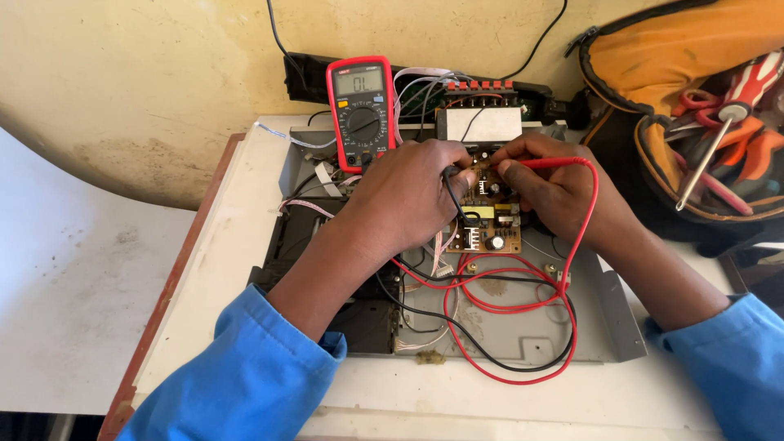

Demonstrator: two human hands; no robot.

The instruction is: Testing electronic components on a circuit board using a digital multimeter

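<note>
Circuit board (487,214) under both hands: left hand (404,196) pinching black probe (451,181), right hand (549,184) pinching red probe (545,162).

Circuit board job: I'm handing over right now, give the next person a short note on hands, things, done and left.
Left hand pinches the black probe onto the circuit board.
Right hand presses the red probe onto the same board.
Board sits in the opened grey case; the red meter stands behind, switched on; leads loop across the case.
Done: case open, probes placed.
Left: further points on the board, probably; tools wait in the orange bag.
</note>
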